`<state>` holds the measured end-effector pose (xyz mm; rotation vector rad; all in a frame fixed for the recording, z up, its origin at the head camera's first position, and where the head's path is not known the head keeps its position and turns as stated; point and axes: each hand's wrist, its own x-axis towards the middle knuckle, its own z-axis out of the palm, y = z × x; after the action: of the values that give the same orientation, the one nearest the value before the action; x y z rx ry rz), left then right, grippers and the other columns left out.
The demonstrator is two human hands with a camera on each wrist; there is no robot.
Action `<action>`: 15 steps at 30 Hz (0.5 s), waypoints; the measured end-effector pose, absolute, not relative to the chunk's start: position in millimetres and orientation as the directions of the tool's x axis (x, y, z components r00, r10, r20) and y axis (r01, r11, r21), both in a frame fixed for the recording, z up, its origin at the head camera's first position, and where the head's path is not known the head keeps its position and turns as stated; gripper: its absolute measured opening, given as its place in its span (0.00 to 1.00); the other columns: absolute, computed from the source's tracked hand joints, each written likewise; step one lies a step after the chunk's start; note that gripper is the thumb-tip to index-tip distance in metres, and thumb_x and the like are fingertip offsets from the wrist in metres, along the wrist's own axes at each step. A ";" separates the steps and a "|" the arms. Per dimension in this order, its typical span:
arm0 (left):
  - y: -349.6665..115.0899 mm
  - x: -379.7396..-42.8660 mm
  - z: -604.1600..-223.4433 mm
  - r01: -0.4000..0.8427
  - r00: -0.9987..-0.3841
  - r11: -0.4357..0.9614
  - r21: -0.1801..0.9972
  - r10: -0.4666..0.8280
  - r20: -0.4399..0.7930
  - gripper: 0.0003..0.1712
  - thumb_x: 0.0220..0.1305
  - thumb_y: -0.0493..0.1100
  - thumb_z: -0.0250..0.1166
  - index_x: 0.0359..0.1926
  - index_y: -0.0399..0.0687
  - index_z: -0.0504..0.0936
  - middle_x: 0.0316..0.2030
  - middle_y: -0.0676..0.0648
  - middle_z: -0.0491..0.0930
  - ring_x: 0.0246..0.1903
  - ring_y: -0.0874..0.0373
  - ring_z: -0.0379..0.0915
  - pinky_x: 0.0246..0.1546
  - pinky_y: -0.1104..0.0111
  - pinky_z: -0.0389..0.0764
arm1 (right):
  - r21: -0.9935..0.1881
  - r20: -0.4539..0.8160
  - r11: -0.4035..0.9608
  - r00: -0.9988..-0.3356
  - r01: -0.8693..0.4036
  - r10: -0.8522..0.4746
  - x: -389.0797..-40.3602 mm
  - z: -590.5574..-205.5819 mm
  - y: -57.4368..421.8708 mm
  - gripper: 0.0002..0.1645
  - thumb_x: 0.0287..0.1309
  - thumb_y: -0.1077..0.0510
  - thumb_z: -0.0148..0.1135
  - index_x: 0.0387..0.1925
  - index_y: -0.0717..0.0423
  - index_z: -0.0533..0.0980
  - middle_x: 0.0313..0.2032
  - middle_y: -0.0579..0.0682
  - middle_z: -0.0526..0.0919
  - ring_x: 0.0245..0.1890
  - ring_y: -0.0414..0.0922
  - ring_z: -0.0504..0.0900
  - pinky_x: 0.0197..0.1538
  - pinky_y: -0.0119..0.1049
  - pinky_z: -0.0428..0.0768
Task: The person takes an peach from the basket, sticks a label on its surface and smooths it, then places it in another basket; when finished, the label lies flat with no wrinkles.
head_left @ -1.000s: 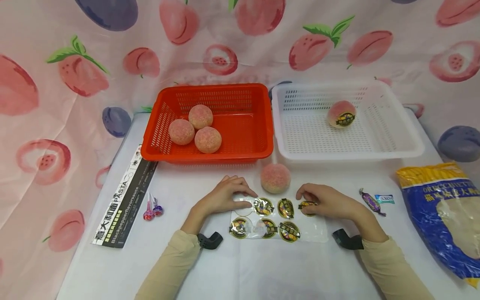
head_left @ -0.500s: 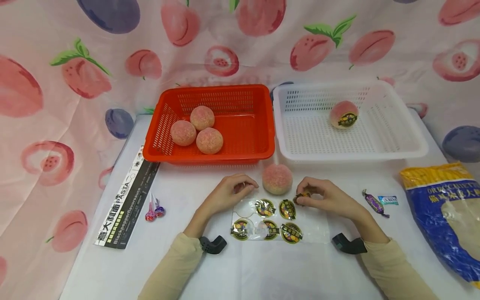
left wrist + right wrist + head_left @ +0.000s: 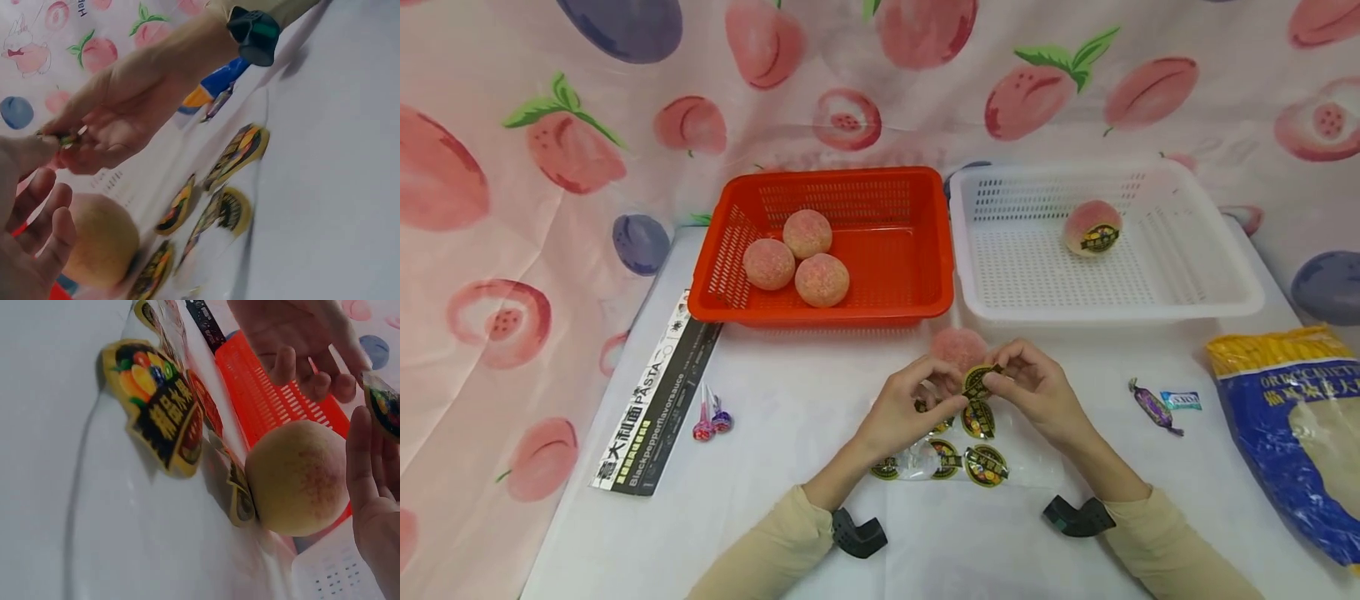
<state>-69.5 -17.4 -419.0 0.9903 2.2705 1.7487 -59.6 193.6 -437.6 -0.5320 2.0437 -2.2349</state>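
A round black-and-gold fruit sticker (image 3: 977, 383) is held up between both hands, off its sheet. My right hand (image 3: 1037, 396) pinches its right side between thumb and fingers. At the opposite edge, my left hand (image 3: 898, 408) pinches with thumb and forefinger; its other fingers are loosely bent in the left wrist view. Below lies the clear sticker sheet (image 3: 1026, 468), still bearing several stickers such as this one (image 3: 156, 403), partly covered by the left hand. Just behind the hands a pink-yellow peach (image 3: 957, 346) sits on the table, unlabelled on the side seen in the right wrist view.
A red basket (image 3: 820, 317) with three peaches stands behind, beside a white basket (image 3: 1112, 312) holding one stickered peach (image 3: 1093, 228). To the left lie a pasta box (image 3: 658, 400) and two lollipops (image 3: 711, 421). Wrapped candies (image 3: 1153, 407) and a blue pasta bag (image 3: 1285, 417) are rightward.
The right hand has peeled a sticker off the sheet's upper right and carried it left, up in front of the peach. My left hand has moved right from the sheet's edge to meet it.
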 end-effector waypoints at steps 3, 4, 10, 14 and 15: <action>-16.1 -66.7 -415.8 0.319 -0.824 0.111 0.941 0.523 0.217 0.10 0.55 0.37 0.61 0.39 0.41 0.74 0.34 0.45 0.76 0.31 0.57 0.74 0.29 0.69 0.78 | -0.977 0.207 -0.107 -0.935 -0.183 -0.288 -58.4 -438.2 190.7 0.09 0.52 0.72 0.54 0.33 0.61 0.64 0.37 0.52 0.71 0.36 0.42 0.76 0.38 0.35 0.79; -16.1 -67.0 -415.8 0.283 -0.835 0.103 0.954 0.515 0.192 0.09 0.56 0.37 0.61 0.39 0.41 0.74 0.34 0.45 0.76 0.31 0.55 0.75 0.30 0.68 0.79 | -0.976 0.215 -0.095 -0.930 -0.195 -0.298 -58.6 -438.7 190.2 0.09 0.53 0.72 0.53 0.33 0.62 0.64 0.37 0.52 0.71 0.35 0.44 0.76 0.37 0.36 0.79; -17.2 -73.5 -426.7 0.154 -0.880 0.025 0.988 0.457 0.125 0.08 0.58 0.38 0.59 0.39 0.39 0.73 0.35 0.42 0.76 0.34 0.53 0.75 0.35 0.66 0.79 | -0.977 0.168 0.067 -0.920 -0.205 -0.355 -59.3 -444.1 192.7 0.07 0.55 0.68 0.53 0.36 0.60 0.67 0.34 0.50 0.73 0.32 0.53 0.75 0.35 0.36 0.78; -16.3 -79.4 -444.7 0.102 -0.916 -0.021 0.995 0.389 0.102 0.10 0.57 0.41 0.60 0.39 0.42 0.74 0.35 0.44 0.77 0.36 0.59 0.75 0.38 0.69 0.79 | -0.967 0.133 0.160 -0.929 -0.198 -0.345 -61.0 -447.4 194.0 0.06 0.57 0.64 0.53 0.37 0.57 0.69 0.34 0.55 0.76 0.33 0.55 0.78 0.37 0.38 0.79; -16.1 -80.0 -446.1 0.092 -0.923 -0.024 0.996 0.374 0.094 0.10 0.57 0.42 0.60 0.39 0.42 0.74 0.35 0.44 0.77 0.37 0.59 0.75 0.38 0.70 0.79 | -0.963 0.131 0.182 -0.933 -0.200 -0.334 -61.8 -448.4 194.1 0.06 0.57 0.63 0.53 0.37 0.56 0.70 0.34 0.56 0.76 0.33 0.54 0.79 0.37 0.38 0.80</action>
<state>-80.0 -16.1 -446.1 0.4973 2.0419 2.0535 -61.8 194.1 -448.4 -0.5286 2.3293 -1.8684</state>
